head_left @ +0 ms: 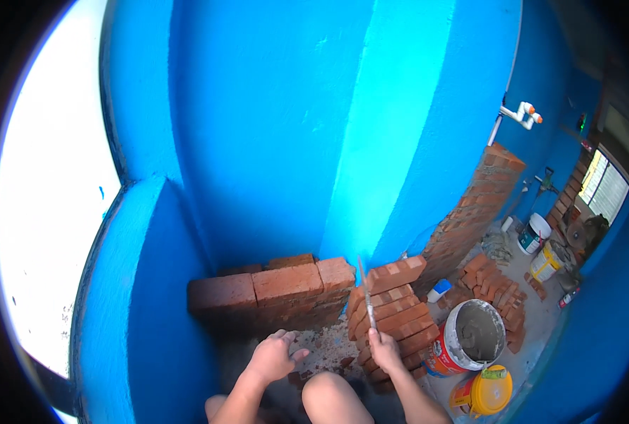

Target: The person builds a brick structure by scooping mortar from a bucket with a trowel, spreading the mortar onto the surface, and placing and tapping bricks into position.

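My right hand (385,349) is wrapped round the handle of a trowel (365,291), whose thin blade shows edge-on and points up and away. Just beyond and right of the blade is a stack of loose red bricks (400,316). My left hand (275,356) is empty, its thumb held apart from the loosely bent fingers. It hovers over the floor in front of a low brick wall (289,281), touching nothing that I can make out. The wall's right end stops near the trowel's blade.
A bucket of grey mortar (478,332) stands right of the stack, with a yellow-lidded bucket (492,391) nearer me. Behind them lie more loose bricks (494,290) and a small white-and-blue container (438,290). Blue walls (272,127) rise ahead and on the left.
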Motion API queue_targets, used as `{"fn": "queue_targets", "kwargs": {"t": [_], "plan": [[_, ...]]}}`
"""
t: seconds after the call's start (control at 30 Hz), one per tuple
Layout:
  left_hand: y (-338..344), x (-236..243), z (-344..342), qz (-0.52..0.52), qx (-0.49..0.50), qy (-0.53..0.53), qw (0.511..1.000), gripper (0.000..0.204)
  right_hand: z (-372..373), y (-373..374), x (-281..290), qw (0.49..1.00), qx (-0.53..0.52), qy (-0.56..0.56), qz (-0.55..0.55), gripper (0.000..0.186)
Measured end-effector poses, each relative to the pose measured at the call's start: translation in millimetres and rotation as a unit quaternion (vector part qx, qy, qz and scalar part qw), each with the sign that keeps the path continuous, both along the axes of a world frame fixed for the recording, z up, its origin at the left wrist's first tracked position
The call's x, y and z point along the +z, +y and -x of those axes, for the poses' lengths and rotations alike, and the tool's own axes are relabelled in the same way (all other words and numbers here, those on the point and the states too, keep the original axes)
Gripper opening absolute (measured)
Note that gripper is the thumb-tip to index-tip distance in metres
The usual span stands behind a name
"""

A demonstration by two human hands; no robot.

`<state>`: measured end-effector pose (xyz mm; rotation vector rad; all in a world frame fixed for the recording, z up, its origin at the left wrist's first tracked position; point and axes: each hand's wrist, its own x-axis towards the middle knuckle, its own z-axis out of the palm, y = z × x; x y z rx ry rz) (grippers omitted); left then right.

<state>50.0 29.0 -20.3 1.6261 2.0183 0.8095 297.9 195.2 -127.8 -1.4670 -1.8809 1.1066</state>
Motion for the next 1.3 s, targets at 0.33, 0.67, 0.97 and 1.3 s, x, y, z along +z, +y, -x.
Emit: {"fn": "queue_targets", "kwargs": {"t": [0.33,0.67,0.97,1.3], "plan": [[59.1,-16.2,-44.3,-0.178,0.144,-0.714,0.662,0.038,-1.1,-50.1,106.4,0.931,0.324,0.126,-0.112,0.036],[27.1,-5.4,29.3,-0.203,0.263,-0.718,0.611,0.037,-362.3,41.1,8.7,0.622,0.075,-0.772,0.106,0.037],[38.8,-18.9,53.2,-0.145,0.224,-0.684,0.679,0.033,-354.3,137.3,65.3,0.813,0.031,-0.568,0.126,0.028],[41.0,-26.9,58.5,-0.075,0.224,-0.562,0.792,0.040,-359.1,219.5,-101.0,0.803,0.036,-0.582,0.124,0.036]]}}
